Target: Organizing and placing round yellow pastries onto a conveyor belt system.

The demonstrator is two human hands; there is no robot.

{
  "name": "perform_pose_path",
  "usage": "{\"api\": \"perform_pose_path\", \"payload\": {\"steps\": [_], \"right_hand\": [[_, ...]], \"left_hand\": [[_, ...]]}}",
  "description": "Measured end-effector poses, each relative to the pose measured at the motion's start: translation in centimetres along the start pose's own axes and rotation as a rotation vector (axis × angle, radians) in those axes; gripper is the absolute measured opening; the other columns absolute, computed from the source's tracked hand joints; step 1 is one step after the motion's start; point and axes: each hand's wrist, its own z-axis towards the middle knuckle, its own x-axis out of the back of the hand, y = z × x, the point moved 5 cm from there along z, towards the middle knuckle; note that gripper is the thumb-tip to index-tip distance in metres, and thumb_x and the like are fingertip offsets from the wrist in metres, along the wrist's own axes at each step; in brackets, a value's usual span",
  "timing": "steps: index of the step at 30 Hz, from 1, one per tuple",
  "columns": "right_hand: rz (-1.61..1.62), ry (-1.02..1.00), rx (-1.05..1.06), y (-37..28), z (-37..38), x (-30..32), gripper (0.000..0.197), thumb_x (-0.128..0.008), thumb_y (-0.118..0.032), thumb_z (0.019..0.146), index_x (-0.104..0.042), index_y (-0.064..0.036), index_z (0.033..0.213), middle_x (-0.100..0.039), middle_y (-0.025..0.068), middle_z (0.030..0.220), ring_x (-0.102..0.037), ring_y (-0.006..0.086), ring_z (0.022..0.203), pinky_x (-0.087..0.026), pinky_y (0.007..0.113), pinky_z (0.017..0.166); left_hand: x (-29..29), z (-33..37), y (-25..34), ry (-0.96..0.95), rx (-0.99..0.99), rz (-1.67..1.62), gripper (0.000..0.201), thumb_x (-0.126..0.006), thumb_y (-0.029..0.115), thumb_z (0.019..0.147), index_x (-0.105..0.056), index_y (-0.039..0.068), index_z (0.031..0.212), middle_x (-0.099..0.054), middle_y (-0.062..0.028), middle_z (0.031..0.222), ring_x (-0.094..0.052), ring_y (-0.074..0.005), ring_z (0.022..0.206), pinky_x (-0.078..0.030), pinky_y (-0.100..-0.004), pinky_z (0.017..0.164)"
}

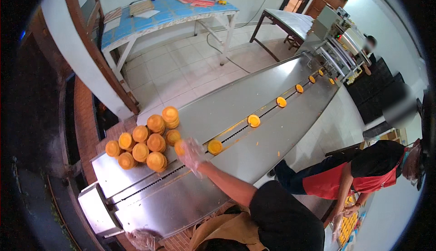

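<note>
My right hand (194, 154), in a clear plastic glove, reaches across the steel conveyor table. Its fingers close on a round, flat, orange-yellow baked piece (180, 148) at the near end of several stacks (156, 143) of the same rounds. Just right of this hand, a single yellow round (215, 147) lies on the chain slot (236, 134). More rounds (254, 120) sit spaced out along that slot toward the far end. My left hand (144, 239), also gloved, is low at the picture's bottom, beside the table edge. How its fingers are set is unclear.
A machine with rollers (338, 53) stands at the conveyor's far end, with a person beside it. At right, a co-worker in red and black (349, 171) bends over a tray of yellow pieces (349, 226). A blue-topped table (168, 12) stands against the back wall.
</note>
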Motion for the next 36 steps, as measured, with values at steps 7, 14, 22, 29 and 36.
{"api": "perform_pose_path", "payload": {"steps": [7, 14, 22, 29, 36], "right_hand": [[-0.111, 0.251, -0.016, 3.0, -6.0, 3.3, 0.076, -0.075, -0.028, 0.072, -0.037, -0.0008, 0.132, -0.052, 0.0231, 0.125, -0.051, 0.0408, 0.113, -0.041, 0.047, 0.097], [0.923, -0.381, -0.195, -0.1, -5.3, -1.2, 0.044, -0.06, -0.028, 0.091, -0.048, 0.0008, 0.122, -0.057, 0.0111, 0.107, -0.057, 0.0225, 0.096, -0.047, 0.035, 0.086], [0.028, -0.163, -0.06, -1.2, 6.0, 1.8, 0.047, -0.069, -0.023, 0.075, -0.05, -0.0085, 0.116, -0.054, 0.0182, 0.113, -0.049, 0.0359, 0.11, -0.04, 0.046, 0.095], [-0.023, -0.098, -0.009, 0.8, 5.7, 0.8, 0.062, -0.074, -0.025, 0.07, -0.048, -0.011, 0.125, -0.049, 0.0185, 0.123, -0.045, 0.0378, 0.117, -0.036, 0.048, 0.101], [0.096, 0.021, 0.088, 3.2, -4.0, 4.4, 0.064, -0.075, -0.029, 0.071, -0.049, -0.0067, 0.125, -0.051, 0.0171, 0.123, -0.045, 0.0367, 0.119, -0.035, 0.044, 0.103]], "left_hand": [[3.3, -7.4, 5.9, 0.23, -0.228, 0.012, 0.049, -0.045, 0.038, 0.09, -0.053, 0.001, 0.121, -0.062, -0.02, 0.105, -0.061, -0.0315, 0.091, -0.051, -0.044, 0.078], [3.2, -14.6, 25.1, 0.569, -0.06, 0.144, 0.032, -0.059, 0.02, 0.084, -0.063, -0.001, 0.109, -0.067, -0.0179, 0.097, -0.064, -0.0301, 0.086, -0.049, -0.038, 0.08], [3.1, -13.6, 21.2, 0.489, -0.027, 0.073, 0.033, -0.059, 0.02, 0.085, -0.061, 0.001, 0.112, -0.065, -0.0178, 0.106, -0.062, -0.0318, 0.098, -0.049, -0.0413, 0.086], [2.4, -13.1, 21.8, 0.53, -0.06, 0.04, 0.031, -0.058, 0.015, 0.086, -0.06, 0.0, 0.113, -0.064, -0.018, 0.107, -0.062, -0.0283, 0.098, -0.049, -0.0391, 0.086], [2.7, -13.2, 22.7, 0.506, -0.067, -0.063, 0.031, -0.06, 0.015, 0.087, -0.06, -0.001, 0.113, -0.065, -0.0158, 0.103, -0.062, -0.0258, 0.09, -0.051, -0.0365, 0.08]]}}
